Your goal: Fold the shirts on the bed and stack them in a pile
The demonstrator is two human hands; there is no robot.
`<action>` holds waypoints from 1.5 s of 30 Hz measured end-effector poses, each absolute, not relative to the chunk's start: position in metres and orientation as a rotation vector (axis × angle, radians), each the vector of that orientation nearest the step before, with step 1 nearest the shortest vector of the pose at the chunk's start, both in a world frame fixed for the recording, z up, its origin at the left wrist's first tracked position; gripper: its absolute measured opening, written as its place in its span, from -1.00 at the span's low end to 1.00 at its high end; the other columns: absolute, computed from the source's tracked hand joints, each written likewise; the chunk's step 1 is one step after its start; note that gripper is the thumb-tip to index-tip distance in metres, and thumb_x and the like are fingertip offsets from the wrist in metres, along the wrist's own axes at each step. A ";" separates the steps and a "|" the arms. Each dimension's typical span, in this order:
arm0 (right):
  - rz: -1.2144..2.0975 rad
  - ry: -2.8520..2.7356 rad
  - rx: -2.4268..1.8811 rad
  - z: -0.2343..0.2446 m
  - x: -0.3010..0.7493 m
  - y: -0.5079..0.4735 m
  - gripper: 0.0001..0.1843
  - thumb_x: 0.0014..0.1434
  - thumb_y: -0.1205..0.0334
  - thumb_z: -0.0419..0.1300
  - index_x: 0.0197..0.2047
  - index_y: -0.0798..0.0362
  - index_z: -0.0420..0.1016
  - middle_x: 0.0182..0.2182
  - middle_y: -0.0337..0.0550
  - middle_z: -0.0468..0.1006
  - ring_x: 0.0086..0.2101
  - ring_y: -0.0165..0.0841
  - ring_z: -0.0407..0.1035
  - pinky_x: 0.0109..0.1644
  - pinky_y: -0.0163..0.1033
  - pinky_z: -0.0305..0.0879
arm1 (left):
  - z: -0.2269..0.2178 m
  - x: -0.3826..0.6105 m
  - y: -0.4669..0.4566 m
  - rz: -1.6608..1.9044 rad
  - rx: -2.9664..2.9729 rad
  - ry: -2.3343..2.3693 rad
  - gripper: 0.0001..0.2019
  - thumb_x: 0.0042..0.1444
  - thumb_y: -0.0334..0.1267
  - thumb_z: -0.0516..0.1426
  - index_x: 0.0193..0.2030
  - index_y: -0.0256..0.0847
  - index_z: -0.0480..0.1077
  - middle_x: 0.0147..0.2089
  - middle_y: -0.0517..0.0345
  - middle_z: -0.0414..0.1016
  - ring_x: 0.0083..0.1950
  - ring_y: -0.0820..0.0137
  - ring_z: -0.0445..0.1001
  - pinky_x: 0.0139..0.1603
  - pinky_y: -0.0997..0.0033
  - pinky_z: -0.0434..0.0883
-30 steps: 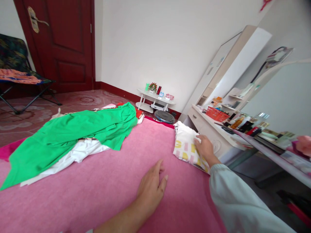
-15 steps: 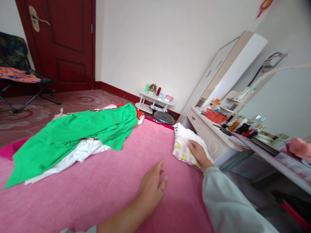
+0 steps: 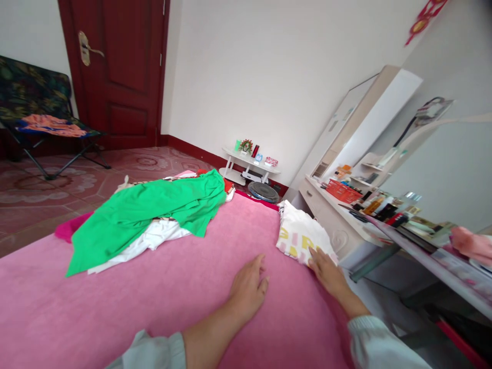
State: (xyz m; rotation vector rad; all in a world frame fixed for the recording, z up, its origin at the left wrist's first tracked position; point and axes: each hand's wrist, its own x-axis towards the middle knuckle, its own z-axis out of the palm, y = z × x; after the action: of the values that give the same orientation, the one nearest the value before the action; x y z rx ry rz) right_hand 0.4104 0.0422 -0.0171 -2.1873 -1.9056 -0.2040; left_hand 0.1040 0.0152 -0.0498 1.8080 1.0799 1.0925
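Observation:
My left hand [image 3: 248, 289] lies flat and open on the pink bed cover [image 3: 161, 297], fingers together, holding nothing. My right hand [image 3: 326, 269] rests open at the near edge of a folded white garment with pink and yellow letters [image 3: 300, 233], fingertips touching it. The folded garment sits at the bed's right edge. A green garment [image 3: 154, 210] is draped over a pile of white and other clothes [image 3: 149, 238] at the far left of the bed.
A white dressing table [image 3: 338, 225] with a red basket [image 3: 343, 192] and several bottles stands right of the bed. A small white stand [image 3: 249, 164] and a round dark object [image 3: 264, 192] sit by the wall. A folding chair [image 3: 42, 123] and a red door [image 3: 123, 72] are far left.
My right hand has slid back from the top of the folded garment to its near edge. The camera has pulled back and turned left. My left hand stays flat on the bed.

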 end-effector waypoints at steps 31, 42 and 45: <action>0.273 -1.699 -1.509 -0.049 0.169 -0.032 -0.52 0.06 0.32 0.02 0.08 0.16 0.34 -0.04 0.06 0.51 -0.07 -0.21 0.42 0.00 -0.17 0.32 | -0.055 0.083 0.010 1.230 1.969 1.087 -0.57 -0.03 -0.57 0.01 0.01 -0.35 0.41 -0.05 -0.06 0.43 0.01 0.32 0.38 0.11 0.36 0.31; 0.343 -1.610 -1.360 -0.066 0.180 -0.023 -0.67 -0.04 0.25 0.13 -0.18 0.08 0.55 -0.14 0.00 0.56 -0.08 -0.16 0.41 0.11 -0.03 0.26 | 0.004 -0.035 0.013 1.506 2.267 1.660 -0.47 0.03 -0.40 0.05 0.21 -0.23 0.21 0.19 -0.08 0.26 0.21 0.13 0.18 0.25 0.10 0.08; 0.316 -1.635 -1.343 -0.066 0.181 -0.020 -0.73 -0.03 0.24 0.12 -0.27 0.07 0.58 -0.15 0.00 0.56 -0.08 -0.16 0.41 0.12 -0.02 0.24 | 0.011 -0.099 0.031 1.691 1.988 2.172 -0.51 0.10 -0.34 0.03 0.22 -0.25 0.19 0.24 -0.13 0.20 0.27 0.08 0.08 0.26 0.01 -0.01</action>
State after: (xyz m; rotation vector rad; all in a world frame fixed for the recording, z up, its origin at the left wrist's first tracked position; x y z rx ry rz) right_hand 0.1813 -0.0202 -0.0660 -1.3425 -1.6351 0.3160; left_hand -0.0985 0.0309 0.0112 1.9882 2.1720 1.6912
